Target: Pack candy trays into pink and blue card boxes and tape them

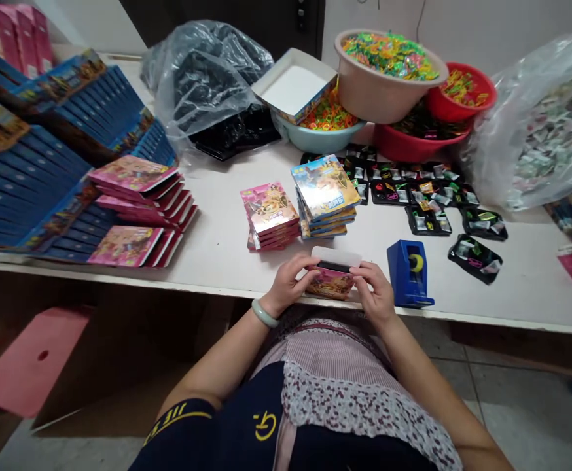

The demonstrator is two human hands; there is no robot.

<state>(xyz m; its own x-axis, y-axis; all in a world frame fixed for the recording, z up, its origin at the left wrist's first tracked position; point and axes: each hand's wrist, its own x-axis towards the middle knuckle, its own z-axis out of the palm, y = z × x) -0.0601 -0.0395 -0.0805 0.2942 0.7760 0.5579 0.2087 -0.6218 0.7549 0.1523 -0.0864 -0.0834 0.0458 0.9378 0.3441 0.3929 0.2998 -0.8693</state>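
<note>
At the table's front edge, a small pink box [332, 284] stands with its white flap up and something black showing in its opening. My left hand [290, 282] pinches its left side, and my right hand [375, 293] pinches its right side. Beyond it are a stack of pink boxes [270, 212] and a stack of blue and yellow boxes [326, 190]. Right of my right hand stands a blue tape dispenser [406, 275]. Black trays [428, 220] holding small packets lie behind it.
Pink boxes [133, 245] lie by rows of blue boxes [16, 170] on the left. Basins [389, 95] of colourful pieces, an open carton [293, 88] and a plastic bag [207, 72] line the back. Another bag [555, 137] is at right. The white table [217, 255] has a front edge.
</note>
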